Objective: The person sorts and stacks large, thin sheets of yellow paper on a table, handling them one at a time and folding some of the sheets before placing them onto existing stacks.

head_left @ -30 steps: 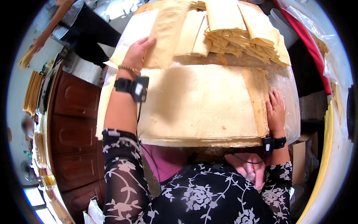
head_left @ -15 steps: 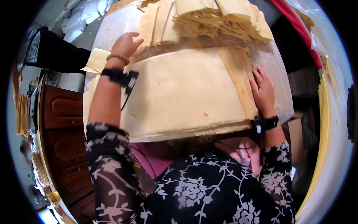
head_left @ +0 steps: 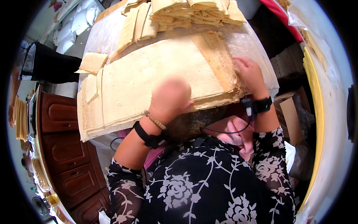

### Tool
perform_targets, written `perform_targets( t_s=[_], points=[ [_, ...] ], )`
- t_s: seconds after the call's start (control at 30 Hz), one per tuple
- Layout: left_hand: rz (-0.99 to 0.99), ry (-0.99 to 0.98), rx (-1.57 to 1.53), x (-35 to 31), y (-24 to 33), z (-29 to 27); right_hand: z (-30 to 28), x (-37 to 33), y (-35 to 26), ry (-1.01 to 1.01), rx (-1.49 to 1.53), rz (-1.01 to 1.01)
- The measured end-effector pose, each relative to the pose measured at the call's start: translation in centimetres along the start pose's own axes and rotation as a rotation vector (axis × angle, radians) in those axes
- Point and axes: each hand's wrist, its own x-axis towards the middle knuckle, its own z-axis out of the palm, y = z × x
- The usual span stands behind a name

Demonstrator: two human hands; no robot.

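Note:
A wide stack of thin, cream-yellow sheets (head_left: 138,78) lies in front of me; their material I cannot tell for sure. Its right end is darker and frayed. Over the stack's near edge is my left hand (head_left: 171,93), smeared by motion, so its fingers and anything in them do not show clearly. Beside the frayed end, my right hand (head_left: 251,76) has its fingers curled in, fingertips close to the sheet edges. Whether it pinches a sheet there is hidden.
Folded sheets (head_left: 194,15) are piled at the table's (head_left: 246,41) far side. A small folded piece (head_left: 92,62) sits at the left corner. Another person (head_left: 52,61) is at the left, near brown cabinets (head_left: 63,145). A cardboard box (head_left: 291,115) stands right of the table.
My left hand has swept from the stack's far left to its near middle edge. The right hand's fingers, stretched before, are now curled. The view has shifted, showing more of the stack's left end.

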Motion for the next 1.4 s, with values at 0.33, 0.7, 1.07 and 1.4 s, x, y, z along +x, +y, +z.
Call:
perform_targets(
  t_s=[0.33,0.7,1.07,1.4],
  points=[
    [-0.03,0.022,-0.01,0.5,0.5,-0.1,4.1,-4.0,-4.2,0.098,-0.718,-0.348],
    [0.007,0.085,-0.045,-3.4,-1.2,-0.1,6.8,-4.7,-6.9,0.131,-0.827,-0.329],
    [0.003,0.162,-0.11,-7.6,-2.9,0.8,7.3,-2.7,-7.1,0.144,-0.752,-0.161],
    [-0.021,0.161,-0.129,-5.9,-1.7,1.9,3.7,1.9,-6.2,-0.243,-0.279,0.436]
  ],
)
